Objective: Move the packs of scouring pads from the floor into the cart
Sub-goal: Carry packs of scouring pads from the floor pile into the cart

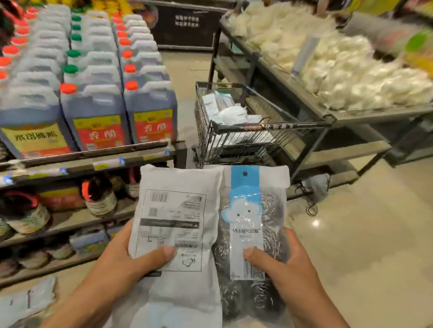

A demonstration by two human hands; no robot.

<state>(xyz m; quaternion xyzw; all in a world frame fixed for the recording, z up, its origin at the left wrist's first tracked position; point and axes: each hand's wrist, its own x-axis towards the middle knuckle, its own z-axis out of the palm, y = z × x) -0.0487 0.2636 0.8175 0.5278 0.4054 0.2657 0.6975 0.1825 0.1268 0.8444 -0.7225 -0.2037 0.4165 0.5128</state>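
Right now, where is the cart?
In the head view the cart stands ahead at centre, beyond the two held packs, between the vinegar jug shelf on the left and the display table on the right.

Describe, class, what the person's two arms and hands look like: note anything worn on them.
Both forearms are bare up to the bottom edge of the picture: no sleeves show. The left hand and the right hand wear no gloves. No rings, watch or bands can be seen on the parts in view. Thumbnails are short and plain, without polish.
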